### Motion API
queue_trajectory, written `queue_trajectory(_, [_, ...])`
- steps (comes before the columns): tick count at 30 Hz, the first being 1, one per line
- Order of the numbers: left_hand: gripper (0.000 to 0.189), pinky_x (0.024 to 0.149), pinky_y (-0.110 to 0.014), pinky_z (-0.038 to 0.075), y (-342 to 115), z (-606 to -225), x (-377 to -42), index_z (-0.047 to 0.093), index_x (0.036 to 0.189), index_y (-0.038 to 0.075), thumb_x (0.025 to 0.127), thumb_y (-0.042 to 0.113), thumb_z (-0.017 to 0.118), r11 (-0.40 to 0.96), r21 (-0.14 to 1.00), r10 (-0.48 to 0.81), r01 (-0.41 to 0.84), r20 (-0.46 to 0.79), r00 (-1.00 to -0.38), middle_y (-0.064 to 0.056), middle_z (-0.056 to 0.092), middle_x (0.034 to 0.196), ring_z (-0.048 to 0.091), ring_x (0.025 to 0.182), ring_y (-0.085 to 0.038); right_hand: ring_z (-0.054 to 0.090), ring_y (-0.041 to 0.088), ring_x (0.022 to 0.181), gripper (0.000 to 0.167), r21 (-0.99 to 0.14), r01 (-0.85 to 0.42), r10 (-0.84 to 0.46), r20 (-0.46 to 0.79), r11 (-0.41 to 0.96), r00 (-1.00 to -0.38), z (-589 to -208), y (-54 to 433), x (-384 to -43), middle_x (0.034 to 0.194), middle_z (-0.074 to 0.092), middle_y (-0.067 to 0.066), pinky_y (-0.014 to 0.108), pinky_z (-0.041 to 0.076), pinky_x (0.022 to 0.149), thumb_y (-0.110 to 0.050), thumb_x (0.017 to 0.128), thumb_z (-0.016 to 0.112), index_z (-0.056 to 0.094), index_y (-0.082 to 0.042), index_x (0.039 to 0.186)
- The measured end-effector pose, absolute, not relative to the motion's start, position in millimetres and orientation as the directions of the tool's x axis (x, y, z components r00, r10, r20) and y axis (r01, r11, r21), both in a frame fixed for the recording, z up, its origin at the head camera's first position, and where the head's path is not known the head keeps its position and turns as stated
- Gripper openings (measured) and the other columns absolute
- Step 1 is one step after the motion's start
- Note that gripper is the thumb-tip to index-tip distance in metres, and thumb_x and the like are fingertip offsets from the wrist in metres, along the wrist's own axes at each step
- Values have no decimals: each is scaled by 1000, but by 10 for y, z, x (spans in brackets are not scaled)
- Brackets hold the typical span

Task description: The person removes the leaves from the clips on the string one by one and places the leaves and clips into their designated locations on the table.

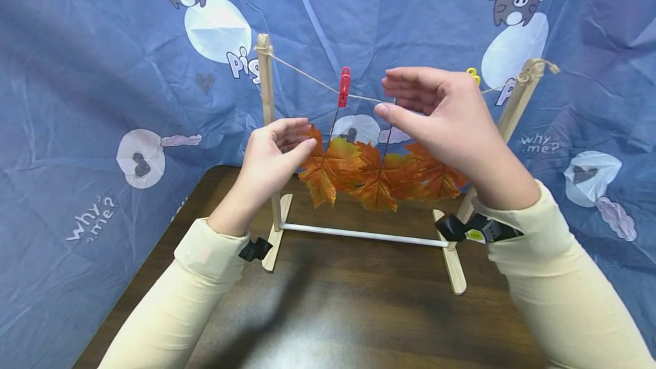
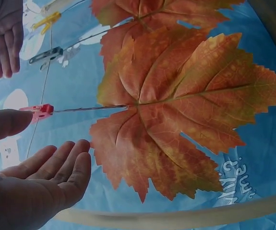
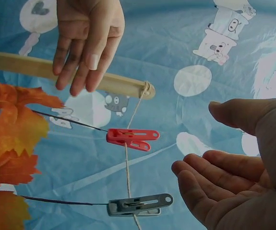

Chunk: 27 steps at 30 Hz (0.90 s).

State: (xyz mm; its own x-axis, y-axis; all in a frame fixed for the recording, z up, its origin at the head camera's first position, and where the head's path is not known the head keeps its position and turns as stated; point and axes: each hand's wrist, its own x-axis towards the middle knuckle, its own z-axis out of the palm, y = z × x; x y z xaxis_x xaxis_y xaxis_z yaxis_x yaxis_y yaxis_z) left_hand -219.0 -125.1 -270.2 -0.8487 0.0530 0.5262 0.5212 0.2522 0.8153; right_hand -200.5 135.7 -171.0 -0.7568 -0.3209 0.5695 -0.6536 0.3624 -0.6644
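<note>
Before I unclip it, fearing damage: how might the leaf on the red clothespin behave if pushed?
The leaf is probably light: one red clothespin holds it by its thin stem. It likely flexes without flopping, as it hangs spread out. It may swing, hanging from string.

Blue backdrop [image 1: 410, 21] totally says "why me?" [image 1: 92, 220] on both sides of the wooden rack [image 1: 268, 87], plus "pig" [image 1: 237, 63] beside its left post.

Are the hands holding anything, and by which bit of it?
The left hand and right hand hold nothing; the red clip grips a leaf by its stem.
</note>
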Motion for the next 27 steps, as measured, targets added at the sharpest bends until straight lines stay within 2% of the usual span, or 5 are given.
queue_trajectory(10, [34, 90, -35, 53, -1215, -2638, -2269, 68, 123, -6, 92, 5, 75, 287, 802, 59, 524, 531, -845, -16, 72, 112, 69, 103, -23, 67, 20, 113, 46, -635, -627, -363, 511, 452, -779, -1508, 1279, -2163, 125, 69, 10, 30, 52, 92, -20, 90, 81, 68, -2, 130])
queue_trajectory(20, [33, 92, -31, 52, -1161, -2557, -2346, 69, 123, -5, 92, 6, 75, 338, 785, 70, 519, 529, -846, -15, 72, 113, 68, 106, -23, 65, 20, 114, 51, -596, -596, -399, 442, 538, -803, -1339, 1218, -2304, 125, 69, 11, 31, 51, 95, -24, 91, 80, 65, 0, 133])
queue_trajectory(27, [34, 95, -32, 51, -1120, -2517, -2418, 68, 124, -5, 93, 8, 75, 364, 772, 95, 521, 526, -845, -16, 71, 115, 67, 109, -24, 64, 17, 116, 56, -526, -583, -433, 391, 619, -812, -1230, 1160, -2389, 129, 67, 8, 33, 50, 96, -31, 91, 79, 63, -3, 137])
